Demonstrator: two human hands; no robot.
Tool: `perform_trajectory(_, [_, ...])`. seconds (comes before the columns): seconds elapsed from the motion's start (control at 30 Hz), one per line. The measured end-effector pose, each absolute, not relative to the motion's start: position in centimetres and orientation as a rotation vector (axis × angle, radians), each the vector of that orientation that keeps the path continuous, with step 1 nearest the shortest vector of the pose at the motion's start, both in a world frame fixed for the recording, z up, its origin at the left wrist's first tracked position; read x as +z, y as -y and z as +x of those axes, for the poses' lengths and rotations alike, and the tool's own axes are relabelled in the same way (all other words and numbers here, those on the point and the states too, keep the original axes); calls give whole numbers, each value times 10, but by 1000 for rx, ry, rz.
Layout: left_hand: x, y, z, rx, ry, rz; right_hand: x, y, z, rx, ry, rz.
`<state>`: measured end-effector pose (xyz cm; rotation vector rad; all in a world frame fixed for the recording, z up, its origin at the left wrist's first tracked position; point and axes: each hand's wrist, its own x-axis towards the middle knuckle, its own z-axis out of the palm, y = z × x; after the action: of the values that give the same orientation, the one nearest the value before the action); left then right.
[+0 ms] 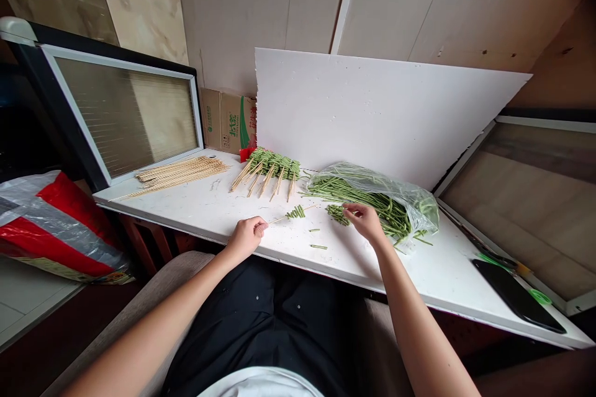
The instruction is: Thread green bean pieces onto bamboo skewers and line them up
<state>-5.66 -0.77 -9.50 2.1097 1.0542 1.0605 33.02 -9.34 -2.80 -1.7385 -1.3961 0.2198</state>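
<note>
My left hand [246,237] is closed around the blunt end of a bamboo skewer [277,220]. Several short pieces of green bean [295,213] are threaded crosswise near the skewer's far end, and its tip points right. My right hand [364,221] hovers at a small pile of cut bean pieces [337,214], thumb and fingers pinched together at the pile's right side. Whatever sits between those fingertips is too small to make out. Between the hands, a few loose bean pieces [319,247] lie on the white table [274,244].
Finished bean skewers [274,164] are stacked at the back. Bare skewers [184,172] lie to the left. A clear plastic bag [372,183] of long beans is behind my right hand. A black phone [516,294] and scissors [496,255] rest at right. A white board [372,111] leans behind.
</note>
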Motion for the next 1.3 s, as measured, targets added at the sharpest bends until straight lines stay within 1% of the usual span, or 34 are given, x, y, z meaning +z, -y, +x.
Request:
perform_trajectory(0.13, [-95,8,-57,1053,-1068,2115,-30,90,299,384,1832,-1721])
perform_trajectory(0.27, [-95,7,-57,1052,-1059,2109,-40,87,274,297,1925,-1737])
perform_trajectory(0.4, [-95,6,-56,1057,-1043,2133,-44,86,261,234,1914,-1576])
perform_trajectory(0.53, [-95,9,-56,1110,-1022,2178,-44,85,254,336,1774,-1423])
perform_trajectory(0.63, [-96,13,-56,1292,-999,2229,-46,81,252,456,1497,-1387])
perform_trajectory(0.73, [-98,15,-57,1416,-963,2257,-49,78,253,645,1194,-1264])
perform_trajectory(0.83, [-102,12,-58,1419,-953,2250,-51,78,252,864,1029,-1113])
perform_trajectory(0.93, [-106,7,-59,1370,-922,2260,-50,80,251,1040,984,-1007])
perform_trajectory(1.3, [-110,5,-59,1450,-907,2222,-44,85,249,1134,975,-959])
